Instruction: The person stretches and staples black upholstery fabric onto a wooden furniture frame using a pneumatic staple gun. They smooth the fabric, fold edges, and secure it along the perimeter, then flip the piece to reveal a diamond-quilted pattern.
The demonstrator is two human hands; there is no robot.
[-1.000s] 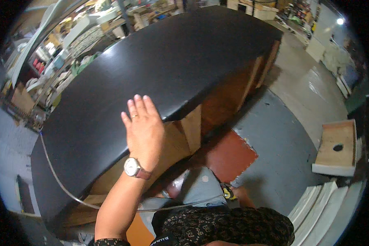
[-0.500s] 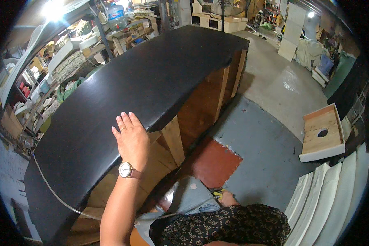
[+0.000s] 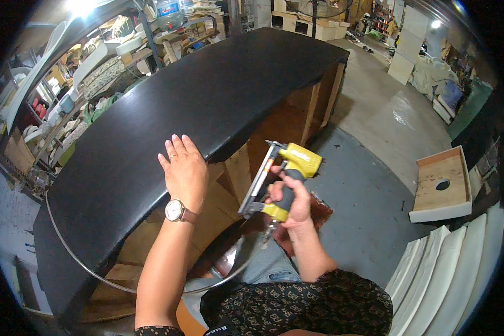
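One hand, the left [image 3: 186, 175], lies flat on black covering [image 3: 218, 89]; right hand [image 3: 299, 204] clasps stapler [image 3: 302, 160].

The cover [image 3: 168, 106] is plain glossy black; beneath it the wood [image 3: 238, 173] is tan to reddish brown. Right of the cover, the tool [image 3: 302, 159] is yellow and grey, the floor [image 3: 364, 179] grey. Nearer than the cover, the shirt [image 3: 297, 308] is black, tan-patterned.

Beyond the left hand [image 3: 186, 175], the black frame [image 3: 218, 84]'s top lay free to cross. The yellow staple gun [image 3: 298, 163] partly blocked its open side; a hose [image 3: 117, 286] curved across the near end.
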